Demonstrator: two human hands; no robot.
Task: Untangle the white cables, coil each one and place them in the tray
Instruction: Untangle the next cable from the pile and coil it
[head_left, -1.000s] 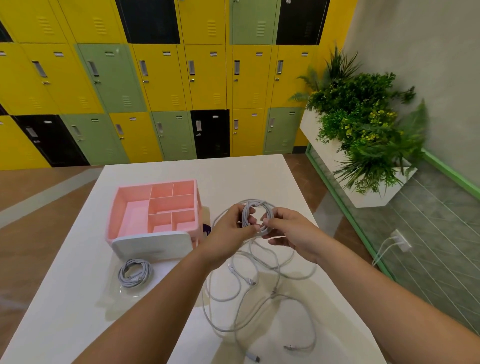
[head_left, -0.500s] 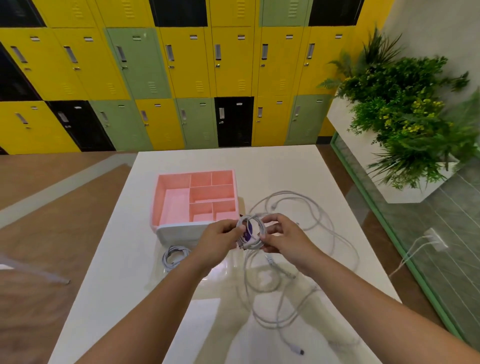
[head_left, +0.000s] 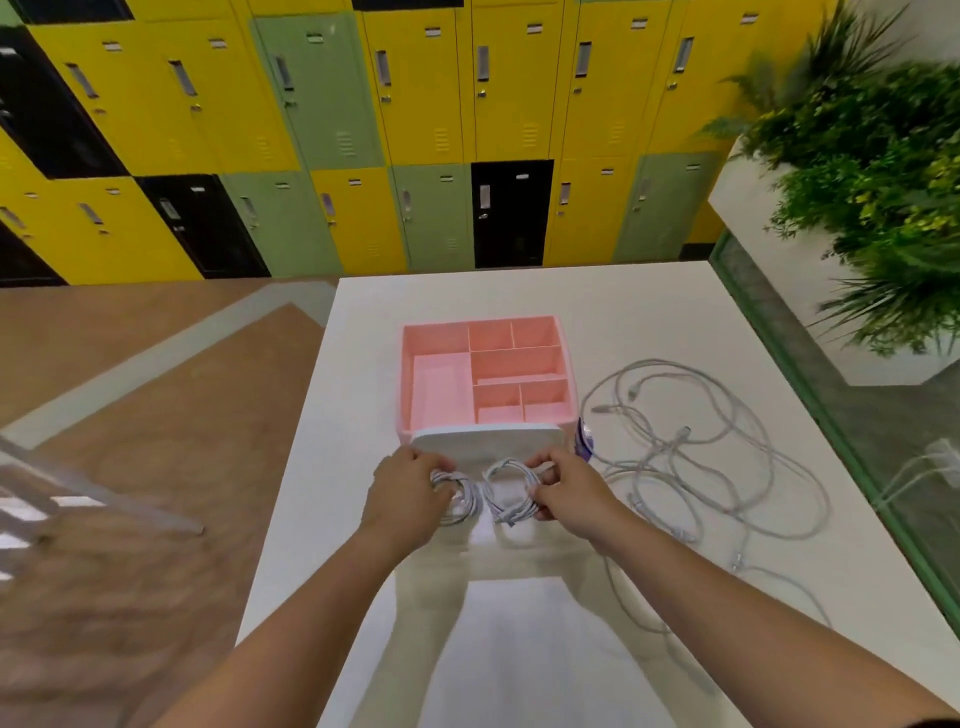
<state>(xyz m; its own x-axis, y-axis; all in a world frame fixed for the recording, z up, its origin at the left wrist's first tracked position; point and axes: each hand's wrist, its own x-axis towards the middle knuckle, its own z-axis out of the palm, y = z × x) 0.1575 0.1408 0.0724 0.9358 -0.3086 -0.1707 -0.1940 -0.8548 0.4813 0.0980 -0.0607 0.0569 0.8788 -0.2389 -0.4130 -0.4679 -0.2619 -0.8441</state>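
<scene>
Two small coils of white cable lie side by side on the white table (head_left: 649, 312), just in front of the pink tray (head_left: 410, 384). My left hand (head_left: 408, 493) grips the left coil (head_left: 460, 493). My right hand (head_left: 569, 491) grips the right coil (head_left: 506, 491) by its right side. The tray has several compartments, all without cables, and a white front panel (head_left: 488, 441). To the right of my hands a loose tangle of white cables (head_left: 696, 457) sprawls over the table.
A small purple object (head_left: 583, 441) stands at the tray's right front corner. The table's left edge drops to a brown floor. A planter with green plants (head_left: 862, 171) stands beyond the right edge. Lockers line the back wall.
Both hands moved left, from the tangle down to the table in front of the tray. The coil they held together now rests beside the earlier coil, which my left hand has taken.
</scene>
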